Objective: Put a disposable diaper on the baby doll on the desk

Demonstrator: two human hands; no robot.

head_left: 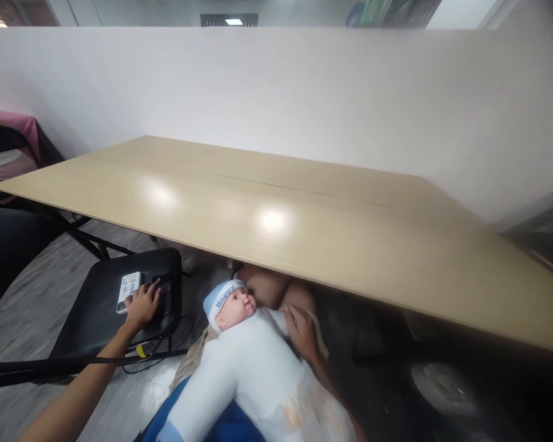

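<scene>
A baby doll (pixel 262 362) in a white outfit and a light blue knitted hat (pixel 221 301) with "Happy" lettering lies across my lap, its face turned up to the right. My right hand (pixel 301 331) is closed around the end of the doll's sleeve, near my knee. To the left, my left hand (pixel 144 304) reaches over a black chair seat, fingers apart, fingertips on a dark phone (pixel 165 294). Right beside that hand lies a white box-like device (pixel 129 291) with blue printing. Part of the phone is hidden under my hand.
A long light wooden table (pixel 258 202) stretches in front, its near edge above my knees. Behind it stands a white partition (pixel 276 92). The black folding chair (pixel 87 313) is at my left, with a cable (pixel 154 362) hanging below. Another chair (pixel 4 141) stands far left.
</scene>
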